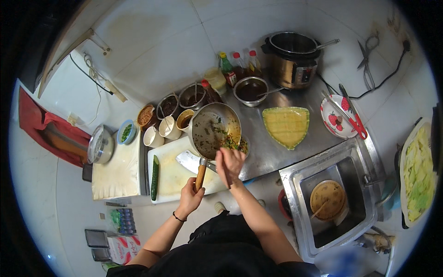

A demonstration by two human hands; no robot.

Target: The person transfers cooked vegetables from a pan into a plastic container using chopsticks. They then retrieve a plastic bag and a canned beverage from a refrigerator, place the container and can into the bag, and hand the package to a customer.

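Note:
My left hand point(190, 197) is wrapped round the wooden handle of a steel saucepan point(206, 143), which is tilted over the counter with its inside facing me. Bits of chopped greens and sauce cling to the inside of the pan. At its lower right rim, my right hand point(230, 166) is closed with bent fingers; anything in them is hidden. Beside those fingers lies chopped mixed food point(236, 143), with a bowl's rim point(248, 147) partly showing behind the pan. Underneath, a cleaver point(188, 161) and a cucumber point(155, 177) rest on a white cutting board point(171, 188).
Paper cups point(152, 137), sauce bowls point(168, 106) and bottles point(227, 69) crowd the back left. A steel sauce bowl point(250, 94), a pressure cooker point(291, 69) and a yellow woven tray point(286, 125) stand right of the pan. Further right are a strawberry-patterned plate point(333, 121) with tongs and a sink point(302, 184).

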